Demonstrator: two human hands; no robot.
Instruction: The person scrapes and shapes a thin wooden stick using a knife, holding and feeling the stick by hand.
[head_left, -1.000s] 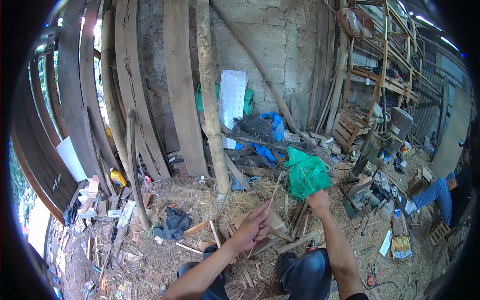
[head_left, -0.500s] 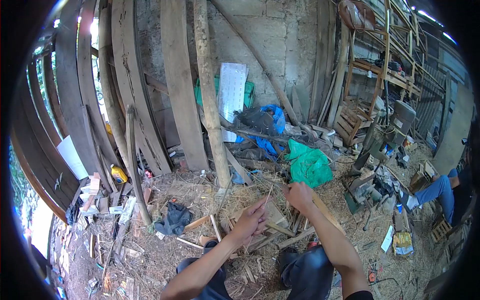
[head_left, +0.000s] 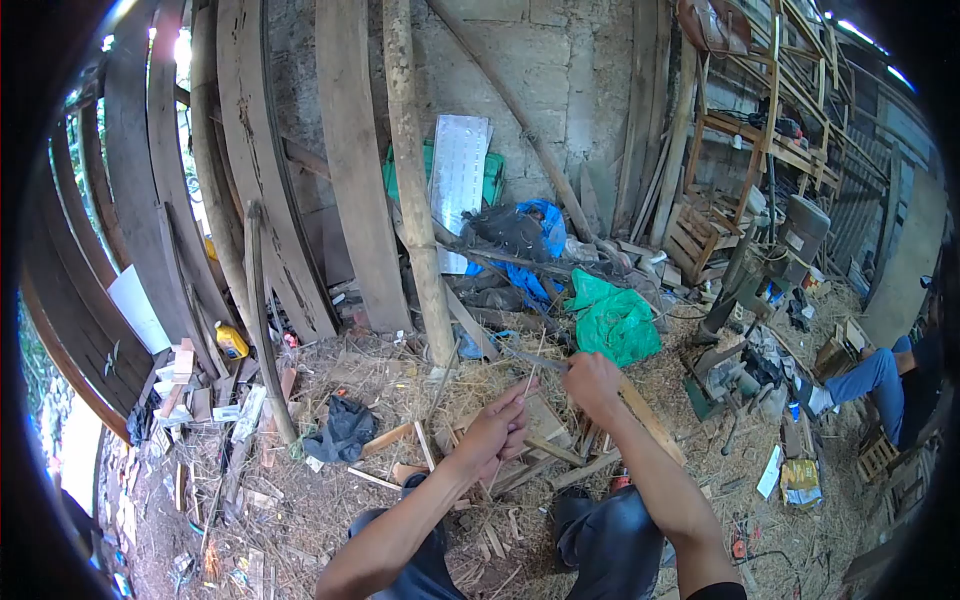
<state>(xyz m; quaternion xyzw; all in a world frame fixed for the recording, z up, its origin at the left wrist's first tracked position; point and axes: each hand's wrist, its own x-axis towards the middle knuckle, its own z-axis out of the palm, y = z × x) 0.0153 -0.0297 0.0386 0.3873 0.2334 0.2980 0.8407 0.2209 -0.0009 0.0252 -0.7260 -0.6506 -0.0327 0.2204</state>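
Note:
My left hand (head_left: 496, 432) is closed around a thin pale stick (head_left: 531, 376), whose upper end pokes out past my fingers. To its right, my right hand (head_left: 593, 384) is wrapped round the handle of a knife. The knife's blade (head_left: 540, 359) points left, across the top of the stick; whether it touches the stick I cannot tell. Both hands are over my knees, with a wooden block (head_left: 545, 424) and loose wood pieces below them.
A green plastic sheet (head_left: 612, 325) lies ahead, beside blue sheeting (head_left: 545, 230). A black plastic bag (head_left: 342, 432) is on the littered floor at left. A wooden pole (head_left: 410, 180) stands in front. At far right a person's leg in blue trousers (head_left: 872, 385) shows near a machine (head_left: 795, 235).
The view has tilted slightly, so the background sits a little higher and further left. Both hands keep nearly the same pose, and more of the knife blade shows.

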